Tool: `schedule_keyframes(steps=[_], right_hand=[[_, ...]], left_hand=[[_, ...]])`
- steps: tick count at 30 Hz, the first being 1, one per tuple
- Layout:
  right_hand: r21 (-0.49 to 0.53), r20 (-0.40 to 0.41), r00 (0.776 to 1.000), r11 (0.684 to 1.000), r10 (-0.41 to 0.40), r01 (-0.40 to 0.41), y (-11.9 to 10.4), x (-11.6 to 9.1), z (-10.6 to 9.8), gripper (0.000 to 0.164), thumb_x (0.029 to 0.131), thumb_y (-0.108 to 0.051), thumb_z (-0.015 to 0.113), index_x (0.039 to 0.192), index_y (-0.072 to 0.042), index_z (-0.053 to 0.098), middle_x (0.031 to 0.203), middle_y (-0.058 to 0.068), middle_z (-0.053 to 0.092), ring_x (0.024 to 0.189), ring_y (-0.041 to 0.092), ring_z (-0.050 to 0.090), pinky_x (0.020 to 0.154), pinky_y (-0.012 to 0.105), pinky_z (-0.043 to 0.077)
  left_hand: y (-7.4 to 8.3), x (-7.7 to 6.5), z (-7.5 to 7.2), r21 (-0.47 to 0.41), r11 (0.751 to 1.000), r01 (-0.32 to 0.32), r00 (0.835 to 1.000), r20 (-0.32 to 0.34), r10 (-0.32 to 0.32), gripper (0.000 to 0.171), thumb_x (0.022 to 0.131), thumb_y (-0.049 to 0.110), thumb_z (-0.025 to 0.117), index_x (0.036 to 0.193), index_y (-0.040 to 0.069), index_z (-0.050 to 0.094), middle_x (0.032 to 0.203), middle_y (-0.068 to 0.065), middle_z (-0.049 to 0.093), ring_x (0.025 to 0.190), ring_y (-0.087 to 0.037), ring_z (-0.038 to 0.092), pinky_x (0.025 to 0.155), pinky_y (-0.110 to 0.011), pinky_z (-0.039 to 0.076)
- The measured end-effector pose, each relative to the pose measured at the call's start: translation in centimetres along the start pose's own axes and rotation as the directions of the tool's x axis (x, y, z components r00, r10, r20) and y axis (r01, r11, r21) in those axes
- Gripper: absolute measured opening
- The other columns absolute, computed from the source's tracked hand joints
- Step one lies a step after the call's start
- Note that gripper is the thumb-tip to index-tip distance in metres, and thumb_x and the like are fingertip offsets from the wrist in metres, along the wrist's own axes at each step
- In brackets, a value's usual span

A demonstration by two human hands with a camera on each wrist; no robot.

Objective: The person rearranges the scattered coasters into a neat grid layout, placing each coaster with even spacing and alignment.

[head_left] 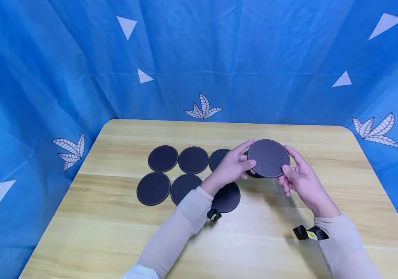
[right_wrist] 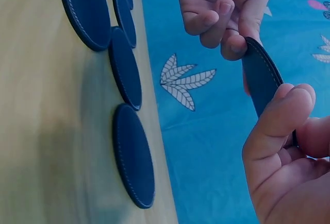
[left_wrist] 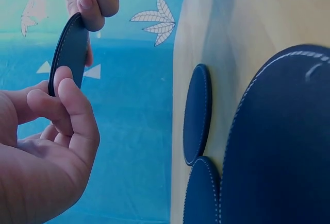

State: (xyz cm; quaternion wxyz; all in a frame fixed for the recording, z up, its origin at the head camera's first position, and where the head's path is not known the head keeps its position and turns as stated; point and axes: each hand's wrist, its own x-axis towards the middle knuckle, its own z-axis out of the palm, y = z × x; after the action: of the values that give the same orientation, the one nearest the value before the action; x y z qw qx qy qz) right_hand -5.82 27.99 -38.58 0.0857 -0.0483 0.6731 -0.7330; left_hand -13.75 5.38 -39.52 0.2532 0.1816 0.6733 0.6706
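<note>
Both hands hold one dark round coaster with a stitched edge, raised over the table. My left hand pinches its left edge between thumb and fingers; my right hand pinches the right edge the same way. In the left wrist view the coaster appears nearly edge-on between the two hands. From the right wrist, the thumb and fingers of the right hand grip its lower end. Another coaster lies on the table, partly hidden behind the held one.
More matching coasters lie in two rows left of centre on the wooden table. The left forearm covers parts of the front row. A blue curtain with white leaf and triangle prints hangs behind and beside the table.
</note>
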Motion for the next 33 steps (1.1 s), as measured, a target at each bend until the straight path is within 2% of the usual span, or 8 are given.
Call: schedule_keyframes(steps=[4,8,11,17,21,23,26,33], right_hand=[[0.007,0.0,1.0,1.0,0.009,-0.009,0.4,-0.5,0.2,0.065,0.11,-0.01,0.04,0.162,-0.009,0.003,0.068,0.01,0.061,0.05,0.016,0.053,0.044,0.028,0.048],[0.019,0.0,1.0,1.0,0.017,-0.017,0.8,-1.1,0.3,0.065,0.11,-0.008,0.04,0.162,-0.007,0.001,0.067,0.01,0.061,0.049,0.015,0.053,0.043,0.028,0.048],[0.026,0.002,1.0,0.999,0.023,-0.023,1.0,-1.5,0.5,0.066,0.109,-0.008,0.041,0.162,-0.006,0.001,0.067,0.01,0.062,0.049,0.015,0.053,0.043,0.028,0.048],[0.04,0.012,0.999,0.999,0.035,-0.035,1.4,-2.5,0.6,0.065,0.109,-0.007,0.04,0.162,-0.008,0.002,0.068,0.009,0.063,0.049,0.014,0.053,0.042,0.028,0.048],[0.045,0.013,0.998,0.997,0.066,-0.066,1.9,-3.2,0.5,0.067,0.109,-0.005,0.041,0.162,-0.008,0.0,0.068,0.009,0.063,0.05,0.014,0.054,0.042,0.028,0.049],[0.045,0.013,0.996,0.995,0.088,-0.088,2.3,-3.5,0.6,0.067,0.109,-0.005,0.041,0.162,-0.007,0.0,0.068,0.009,0.063,0.05,0.015,0.055,0.043,0.029,0.05],[0.037,0.023,0.992,0.991,0.125,-0.126,2.8,-3.8,0.6,0.069,0.109,-0.005,0.042,0.161,-0.008,-0.002,0.069,0.011,0.064,0.051,0.016,0.057,0.043,0.03,0.051],[-0.005,0.033,0.978,0.978,0.207,-0.207,3.7,-4.5,0.9,0.072,0.108,-0.005,0.045,0.161,-0.006,-0.003,0.07,0.016,0.064,0.051,0.017,0.059,0.043,0.033,0.052]], left_hand=[[-0.2,-0.6,0.3,0.012,1.0,0.005,1.0,0.007,-0.005,0.066,0.1,0.004,0.062,0.159,0.019,0.036,0.079,-0.009,0.068,0.077,-0.028,0.068,0.059,-0.037,0.056],[-0.5,-1.1,0.5,-0.002,0.999,0.035,0.999,0.019,-0.035,0.067,0.101,0.004,0.061,0.159,0.018,0.033,0.072,-0.008,0.064,0.072,-0.028,0.065,0.057,-0.027,0.053],[-0.7,-1.5,0.7,0.004,0.999,0.05,0.998,0.023,-0.051,0.067,0.101,0.004,0.062,0.16,0.018,0.033,0.068,-0.008,0.062,0.068,-0.025,0.063,0.058,-0.028,0.054],[-1.1,-2.2,1.3,0.045,0.997,0.058,0.998,0.02,-0.059,0.068,0.1,0.004,0.063,0.159,0.02,0.034,0.067,-0.008,0.063,0.066,-0.027,0.065,0.058,-0.029,0.055],[-1.3,-2.6,1.8,0.08,0.993,0.092,0.996,0.008,-0.093,0.069,0.099,0.003,0.063,0.159,0.021,0.035,0.066,-0.008,0.064,0.058,-0.026,0.061,0.059,-0.038,0.056],[-1.5,-2.9,2.1,0.107,0.987,0.118,0.993,0.0,-0.119,0.069,0.099,0.002,0.064,0.159,0.021,0.035,0.065,-0.008,0.064,0.053,-0.023,0.058,0.06,-0.045,0.056],[-1.8,-3.2,2.5,0.147,0.975,0.165,0.986,0.001,-0.167,0.071,0.099,0.002,0.063,0.16,0.02,0.031,0.064,-0.008,0.063,0.048,-0.02,0.053,0.057,-0.046,0.054],[-2.3,-4.0,3.0,0.268,0.928,0.259,0.961,0.029,-0.276,0.075,0.1,0.004,0.061,0.163,0.02,0.022,0.064,-0.006,0.062,0.049,-0.025,0.052,0.043,-0.03,0.042]])
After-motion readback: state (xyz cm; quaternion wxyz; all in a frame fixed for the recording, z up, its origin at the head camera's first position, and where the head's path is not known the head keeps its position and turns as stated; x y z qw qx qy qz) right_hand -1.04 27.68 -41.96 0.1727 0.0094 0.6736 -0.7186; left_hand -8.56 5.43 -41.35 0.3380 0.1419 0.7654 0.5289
